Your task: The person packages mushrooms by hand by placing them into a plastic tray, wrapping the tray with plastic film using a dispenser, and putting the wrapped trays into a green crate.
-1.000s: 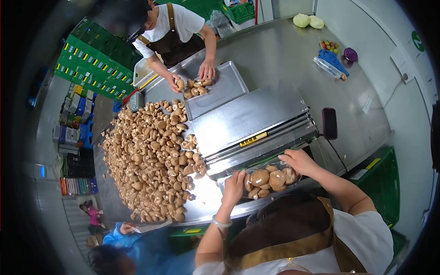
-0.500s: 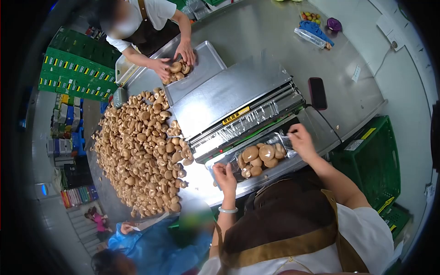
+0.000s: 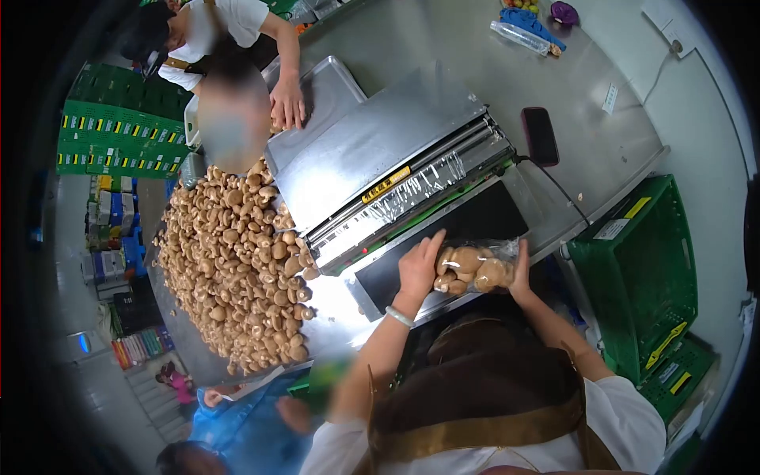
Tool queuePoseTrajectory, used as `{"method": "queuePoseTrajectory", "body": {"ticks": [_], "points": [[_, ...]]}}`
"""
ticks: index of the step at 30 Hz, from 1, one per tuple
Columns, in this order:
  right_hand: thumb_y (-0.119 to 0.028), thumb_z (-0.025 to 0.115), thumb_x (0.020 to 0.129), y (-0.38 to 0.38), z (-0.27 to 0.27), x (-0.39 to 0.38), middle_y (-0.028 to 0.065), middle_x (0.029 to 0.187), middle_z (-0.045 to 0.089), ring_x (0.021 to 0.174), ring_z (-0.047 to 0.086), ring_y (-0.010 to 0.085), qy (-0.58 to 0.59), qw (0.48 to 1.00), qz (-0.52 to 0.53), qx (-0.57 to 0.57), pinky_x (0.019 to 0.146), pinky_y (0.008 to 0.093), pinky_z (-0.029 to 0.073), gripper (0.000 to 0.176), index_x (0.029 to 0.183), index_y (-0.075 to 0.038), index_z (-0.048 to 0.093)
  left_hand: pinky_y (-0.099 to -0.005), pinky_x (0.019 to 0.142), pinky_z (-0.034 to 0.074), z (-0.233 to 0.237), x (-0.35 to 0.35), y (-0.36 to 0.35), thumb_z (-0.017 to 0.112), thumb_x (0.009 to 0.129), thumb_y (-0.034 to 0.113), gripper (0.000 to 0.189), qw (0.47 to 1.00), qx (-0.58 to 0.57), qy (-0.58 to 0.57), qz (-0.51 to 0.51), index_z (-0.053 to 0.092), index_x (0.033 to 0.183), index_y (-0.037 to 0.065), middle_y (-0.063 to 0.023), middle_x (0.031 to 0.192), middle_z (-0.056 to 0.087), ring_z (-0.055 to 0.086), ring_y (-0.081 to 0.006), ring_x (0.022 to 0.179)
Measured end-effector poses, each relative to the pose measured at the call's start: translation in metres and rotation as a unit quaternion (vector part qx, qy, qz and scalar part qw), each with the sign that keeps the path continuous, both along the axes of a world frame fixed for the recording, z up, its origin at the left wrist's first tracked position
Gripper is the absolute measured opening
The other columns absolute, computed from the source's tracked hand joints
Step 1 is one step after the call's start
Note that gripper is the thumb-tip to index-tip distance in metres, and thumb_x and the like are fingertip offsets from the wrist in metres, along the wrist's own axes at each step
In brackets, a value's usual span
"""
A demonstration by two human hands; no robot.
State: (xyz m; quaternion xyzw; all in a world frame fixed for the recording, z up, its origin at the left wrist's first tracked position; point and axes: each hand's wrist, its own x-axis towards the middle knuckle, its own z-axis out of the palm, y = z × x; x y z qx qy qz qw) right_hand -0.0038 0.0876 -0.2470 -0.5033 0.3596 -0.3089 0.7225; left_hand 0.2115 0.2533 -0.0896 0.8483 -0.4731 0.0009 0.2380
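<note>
A film-wrapped pack of brown mushrooms [image 3: 473, 269] is held between my two hands near the table's front edge. My left hand [image 3: 419, 267] presses on the pack's left end, its fingers together and pointing up. Against the right end lies my right hand [image 3: 520, 273], partly hidden by the film. Behind the pack is the wrapping machine [image 3: 380, 170], with a roll of clear film and a black plate [image 3: 451, 237] at its front. A large heap of loose mushrooms [image 3: 237, 269] covers the table to the left.
Across the table a person's hand [image 3: 287, 101] rests by a metal tray [image 3: 328, 87]. A phone [image 3: 540, 136] and its cable lie right of the machine. Green crates [image 3: 633, 277] stand at the right. Another person in blue [image 3: 253, 427] is at the lower left.
The pack has been lifted off the machine's front plate and moved right and toward me. My hands have closed in on its ends. The person opposite has leaned over the tray.
</note>
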Motion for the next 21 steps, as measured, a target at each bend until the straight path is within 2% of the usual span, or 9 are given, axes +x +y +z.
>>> {"method": "queuePoseTrajectory", "body": {"ticks": [2, 4, 6, 8, 11, 12, 15, 18, 21], "points": [[-0.021, 0.054, 0.096, 0.02, 0.018, -0.007, 0.0068, 0.088, 0.066, 0.081, 0.063, 0.0197, 0.043, 0.98, 0.173, -0.084, 0.073, 0.0314, 0.05, 0.017, 0.101, -0.005, 0.057, -0.032, 0.059, 0.049, -0.006, -0.011, -0.006, 0.066, 0.085, 0.0, 0.043, 0.961, -0.093, 0.237, 0.106, 0.055, 0.124, 0.011, -0.0052, 0.079, 0.054, 0.058, -0.0175, 0.065], [-0.022, 0.054, 0.096, 0.028, 0.047, -0.022, 0.0071, 0.089, 0.066, 0.083, 0.063, 0.019, 0.12, 0.924, 0.351, -0.096, 0.075, 0.031, 0.05, 0.019, 0.103, -0.005, 0.057, -0.0207, 0.062, 0.043, -0.015, -0.032, -0.01, 0.064, 0.093, 0.002, 0.038, 0.714, -0.306, 0.627, 0.058, 0.049, 0.127, 0.007, 0.0036, 0.08, 0.048, 0.047, -0.0029, 0.071], [-0.023, 0.055, 0.096, 0.027, 0.085, -0.025, 0.0074, 0.091, 0.066, 0.085, 0.063, 0.0183, 0.182, 0.83, 0.517, -0.104, 0.076, 0.0306, 0.05, 0.021, 0.105, -0.005, 0.057, -0.0189, 0.064, 0.042, 0.046, -0.053, -0.01, 0.065, 0.094, 0.006, 0.037, 0.594, -0.318, 0.737, 0.043, 0.048, 0.126, 0.005, 0.0044, 0.082, 0.05, 0.048, -0.0033, 0.073], [-0.024, 0.055, 0.096, 0.021, 0.122, -0.018, 0.0078, 0.092, 0.065, 0.086, 0.063, 0.0176, 0.214, 0.733, 0.633, -0.128, 0.077, 0.0302, 0.049, 0.023, 0.107, -0.004, 0.058, -0.0206, 0.067, 0.046, 0.081, -0.06, 0.0, 0.065, 0.094, 0.006, 0.035, 0.644, -0.309, 0.697, -0.056, 0.047, 0.124, 0.006, 0.0034, 0.084, 0.053, 0.053, -0.0048, 0.076], [-0.026, 0.056, 0.096, 0.007, 0.171, 0.014, 0.0083, 0.094, 0.065, 0.089, 0.062, 0.0165, 0.237, 0.643, 0.707, -0.176, 0.079, 0.0296, 0.049, 0.026, 0.11, -0.004, 0.058, -0.0289, 0.09, 0.048, 0.105, -0.074, 0.015, 0.059, 0.099, 0.011, 0.034, 0.626, -0.328, 0.677, -0.205, 0.046, 0.129, 0.004, -0.0055, 0.109, 0.058, 0.057, -0.0117, 0.102], [-0.027, 0.056, 0.096, 0.003, 0.188, 0.028, 0.0084, 0.094, 0.065, 0.09, 0.062, 0.0162, 0.242, 0.634, 0.709, -0.19, 0.08, 0.0294, 0.049, 0.027, 0.111, -0.004, 0.058, -0.0336, 0.096, 0.047, 0.14, -0.077, 0.013, 0.055, 0.102, 0.018, 0.037, 0.544, -0.355, 0.728, -0.219, 0.045, 0.134, 0.004, -0.0075, 0.119, 0.055, 0.055, -0.0147, 0.112], [-0.028, 0.056, 0.097, -0.012, 0.24, 0.065, 0.009, 0.096, 0.065, 0.092, 0.062, 0.0151, 0.261, 0.702, 0.639, -0.174, 0.082, 0.0289, 0.049, 0.031, 0.114, -0.003, 0.058, -0.0357, 0.103, 0.043, 0.08, -0.108, 0.016, 0.057, 0.099, 0.021, 0.044, 0.488, -0.383, 0.746, -0.243, 0.045, 0.139, 0.004, -0.0085, 0.129, 0.054, 0.053, -0.0186, 0.122], [-0.025, 0.066, 0.091, -0.018, 0.3, 0.089, 0.0097, 0.108, 0.065, 0.104, 0.062, 0.0205, 0.08, 0.849, 0.522, -0.005, 0.093, 0.03, 0.047, 0.044, 0.125, -0.002, 0.054, -0.0346, 0.104, 0.043, 0.109, -0.099, 0.045, 0.06, 0.097, 0.016, 0.043, 0.61, -0.369, 0.673, -0.198, 0.049, 0.137, 0.007, -0.0082, 0.13, 0.057, 0.056, -0.0194, 0.119], [-0.022, 0.077, 0.075, 0.016, 0.35, 0.104, 0.0115, 0.111, 0.064, 0.11, 0.062, 0.0215, 0.051, 0.721, 0.685, -0.097, 0.096, 0.0323, 0.047, 0.061, 0.126, 0.002, 0.053, -0.0313, 0.099, 0.047, 0.116, -0.093, 0.071, 0.069, 0.089, 0.013, 0.047, 0.741, -0.424, 0.49, -0.178, 0.054, 0.133, 0.005, -0.0079, 0.125, 0.062, 0.058, -0.0163, 0.115]]}}
